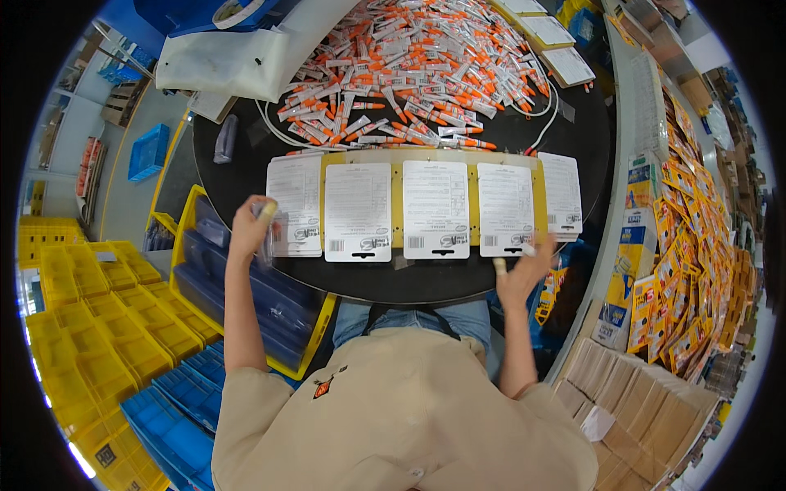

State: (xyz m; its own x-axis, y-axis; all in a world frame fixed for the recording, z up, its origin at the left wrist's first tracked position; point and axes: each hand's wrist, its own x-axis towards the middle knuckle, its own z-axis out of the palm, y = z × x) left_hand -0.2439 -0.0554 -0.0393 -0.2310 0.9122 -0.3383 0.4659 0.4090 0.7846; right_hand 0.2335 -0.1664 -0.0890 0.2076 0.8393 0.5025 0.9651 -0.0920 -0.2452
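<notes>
Several white printed cards [358,213] with hanging slots lie in a row on a yellow board [395,199] on the black round table. At the left end of the row, my left hand [250,225] is closed beside the outermost card [295,206]. A clear plastic blister [266,241], blurred, shows at its fingers. My right hand [526,274] is open, fingers spread and a little smeared, by the lower edge of the second card from the right [506,211]. Pale covers sit on both thumbs. Beyond the board lies a heap of small white tubes with orange caps [409,69].
A white cord [550,106] loops round the heap. Left of the table stands a yellow crate [315,348] of dark blue plastic trays, near yellow bins [106,307] and blue bins [168,430]. Orange packages [679,229] and stacked brown cardboard [634,401] line the right side.
</notes>
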